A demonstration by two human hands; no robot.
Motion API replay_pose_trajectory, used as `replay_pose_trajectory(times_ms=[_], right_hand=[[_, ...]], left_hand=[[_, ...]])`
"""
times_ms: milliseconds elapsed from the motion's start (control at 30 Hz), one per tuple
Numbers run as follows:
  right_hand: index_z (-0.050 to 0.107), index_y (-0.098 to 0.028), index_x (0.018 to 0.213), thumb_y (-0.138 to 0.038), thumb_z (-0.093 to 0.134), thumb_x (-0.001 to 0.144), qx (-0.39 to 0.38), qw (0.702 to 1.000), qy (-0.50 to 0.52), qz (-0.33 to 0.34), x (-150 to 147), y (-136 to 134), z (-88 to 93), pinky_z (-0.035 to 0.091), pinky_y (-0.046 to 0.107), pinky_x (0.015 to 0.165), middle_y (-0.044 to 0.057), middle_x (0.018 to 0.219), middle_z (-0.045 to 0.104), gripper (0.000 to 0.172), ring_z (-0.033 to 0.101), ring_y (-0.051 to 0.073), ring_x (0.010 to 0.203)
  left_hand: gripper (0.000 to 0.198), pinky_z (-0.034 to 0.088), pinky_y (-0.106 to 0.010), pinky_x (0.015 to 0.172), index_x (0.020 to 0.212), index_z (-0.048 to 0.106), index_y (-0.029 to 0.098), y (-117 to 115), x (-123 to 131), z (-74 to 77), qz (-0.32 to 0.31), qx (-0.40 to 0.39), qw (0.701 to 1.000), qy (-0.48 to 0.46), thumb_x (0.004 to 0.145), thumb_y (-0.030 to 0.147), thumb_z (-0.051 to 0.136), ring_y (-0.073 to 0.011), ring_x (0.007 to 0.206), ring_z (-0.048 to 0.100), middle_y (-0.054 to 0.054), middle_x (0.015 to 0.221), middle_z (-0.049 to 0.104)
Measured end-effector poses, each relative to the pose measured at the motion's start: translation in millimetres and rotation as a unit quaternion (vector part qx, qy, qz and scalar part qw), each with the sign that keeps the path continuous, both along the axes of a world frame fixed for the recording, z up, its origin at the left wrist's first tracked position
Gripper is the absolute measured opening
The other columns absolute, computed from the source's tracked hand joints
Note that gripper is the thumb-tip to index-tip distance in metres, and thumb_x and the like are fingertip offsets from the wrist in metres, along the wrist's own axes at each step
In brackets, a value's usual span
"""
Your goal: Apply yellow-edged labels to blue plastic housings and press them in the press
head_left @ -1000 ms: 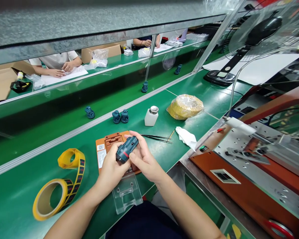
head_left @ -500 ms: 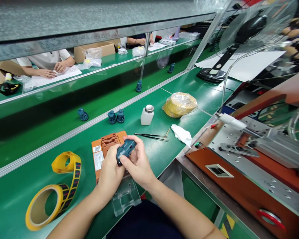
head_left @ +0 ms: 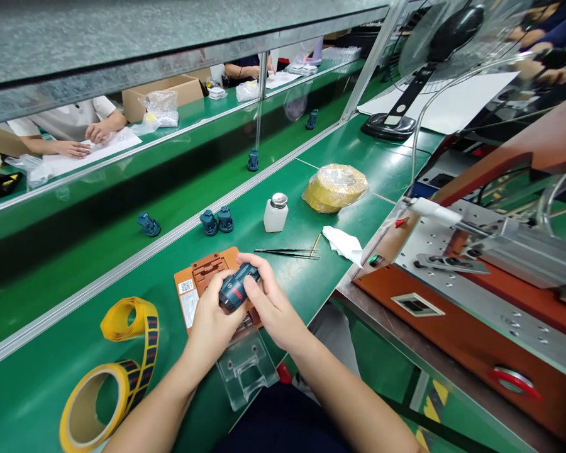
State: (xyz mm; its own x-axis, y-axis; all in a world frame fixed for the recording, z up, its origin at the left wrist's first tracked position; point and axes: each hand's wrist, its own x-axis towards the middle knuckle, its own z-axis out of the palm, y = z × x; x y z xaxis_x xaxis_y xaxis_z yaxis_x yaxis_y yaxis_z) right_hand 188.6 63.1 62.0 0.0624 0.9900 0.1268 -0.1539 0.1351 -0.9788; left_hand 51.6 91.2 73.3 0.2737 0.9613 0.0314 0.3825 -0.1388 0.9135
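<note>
Between my two hands is a dark blue plastic device housing [head_left: 231, 294] with red lettering on its side. My left hand [head_left: 213, 321] is closed around its left end, the thumb partly hidden. My right hand [head_left: 277, 308] grips the right end, with the thumb pressed on the near face and the fingers behind it. Beneath the hands lies an orange fixture [head_left: 232, 257] with a recessed top and white stickers, partly covered by them. A clear plastic plate [head_left: 248, 368] extends from its near side. To the left, a yellow roll of labels [head_left: 70, 418] trails a strip of dark labels [head_left: 151, 343].
Several more blue housings [head_left: 225, 219] stand beyond the fixture. A white pump bottle [head_left: 275, 215], black tweezers [head_left: 287, 253], a white cloth [head_left: 342, 244] and wrapped yellow rolls [head_left: 336, 189] lie ahead. An orange machine [head_left: 453, 340] borders the right; a fan [head_left: 389, 126] stands behind.
The housing has turned in my hands, so its red lettering now faces me. My right thumb has shifted up and right along it. The camera view has moved slightly.
</note>
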Motion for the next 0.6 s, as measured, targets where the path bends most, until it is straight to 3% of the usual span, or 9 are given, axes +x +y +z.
replay_pose_trajectory(times_ms=[167, 400, 500, 600], right_hand=[[0.047, -0.030, 0.140, -0.040, 0.057, 0.100, -0.007, 0.998, 0.050, 0.026, -2.7, -5.5, 3.7, 0.050, 0.034, 0.102, 0.005, 0.134, 0.055, 0.042, 0.061, 0.020, 0.112], [0.047, -0.030, 0.136, -0.031, 0.071, 0.088, -0.010, 0.995, 0.094, 0.034, -5.1, -7.6, 1.5, 0.056, 0.037, 0.096, 0.007, 0.133, 0.055, 0.054, 0.065, 0.021, 0.107], [0.049, -0.029, 0.129, -0.029, 0.072, 0.085, -0.009, 0.997, 0.075, -0.007, -10.6, -10.1, -3.2, 0.057, 0.038, 0.096, 0.007, 0.132, 0.054, 0.050, 0.064, 0.023, 0.112], [0.051, -0.026, 0.120, -0.025, 0.069, 0.083, 0.014, 0.996, 0.016, -0.083, -18.1, -12.6, -10.6, 0.050, 0.042, 0.107, 0.009, 0.132, 0.052, 0.042, 0.056, 0.025, 0.126]], left_hand=[[0.037, 0.054, -0.036, 0.089, 0.117, 0.060, 0.022, -2.2, -0.1, 0.7, -0.006, 0.010, 1.000, -0.001, 0.082, 0.031, 0.071, -0.0240, 0.104, 0.069, -0.007, 0.116, 0.071], [0.042, 0.055, -0.035, 0.088, 0.122, 0.059, 0.023, -4.8, -3.0, -6.8, -0.013, 0.022, 1.000, 0.004, 0.080, 0.021, 0.065, -0.0216, 0.100, 0.069, -0.005, 0.117, 0.071], [0.042, 0.053, -0.037, 0.094, 0.123, 0.059, 0.023, -7.8, -1.7, -11.8, -0.019, 0.049, 0.999, 0.015, 0.082, 0.016, 0.061, -0.0227, 0.109, 0.067, -0.006, 0.122, 0.069], [0.038, 0.051, -0.038, 0.097, 0.123, 0.059, 0.023, -12.0, 0.8, -18.4, -0.034, 0.062, 0.997, 0.029, 0.086, 0.015, 0.055, -0.0228, 0.113, 0.065, -0.007, 0.124, 0.067]])
